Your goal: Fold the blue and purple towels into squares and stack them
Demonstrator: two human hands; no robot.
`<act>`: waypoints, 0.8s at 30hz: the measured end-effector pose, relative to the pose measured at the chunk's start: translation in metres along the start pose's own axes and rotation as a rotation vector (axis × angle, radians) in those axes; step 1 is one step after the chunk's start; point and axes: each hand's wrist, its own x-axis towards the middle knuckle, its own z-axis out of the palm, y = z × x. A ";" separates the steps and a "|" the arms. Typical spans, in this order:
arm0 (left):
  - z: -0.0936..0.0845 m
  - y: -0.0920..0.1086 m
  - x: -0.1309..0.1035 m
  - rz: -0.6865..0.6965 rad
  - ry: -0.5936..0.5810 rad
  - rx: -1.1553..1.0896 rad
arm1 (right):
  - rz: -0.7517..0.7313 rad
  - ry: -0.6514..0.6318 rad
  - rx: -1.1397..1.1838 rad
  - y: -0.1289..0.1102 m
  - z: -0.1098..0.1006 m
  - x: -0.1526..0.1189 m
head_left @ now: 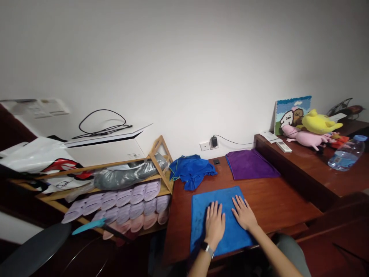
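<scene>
A blue cloth lies flat on the brown wooden desk, reaching its front edge. My left hand, with a watch on the wrist, rests palm down on the middle of the cloth, fingers stretched out. Near the cloth's right edge, my right hand also lies palm down, its fingers spread. Neither hand grips anything. Behind the cloth sits a crumpled blue cloth at the left, and a flat purple cloth lies at the back right.
A wooden rack with lilac and pink slippers stands left of the desk. On the raised surface to the right are a water bottle, plush toys and a remote. A black charger is plugged into the wall.
</scene>
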 end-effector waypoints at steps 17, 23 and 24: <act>0.059 -0.012 0.085 0.089 -0.163 -0.067 | 0.013 -0.034 0.021 0.008 -0.016 0.055; 0.037 -0.089 0.065 -0.058 -0.134 0.047 | 0.028 -0.058 0.014 0.011 -0.015 0.053; 0.033 -0.102 0.060 -0.081 -0.135 0.062 | 0.031 -0.062 0.013 0.011 -0.016 0.053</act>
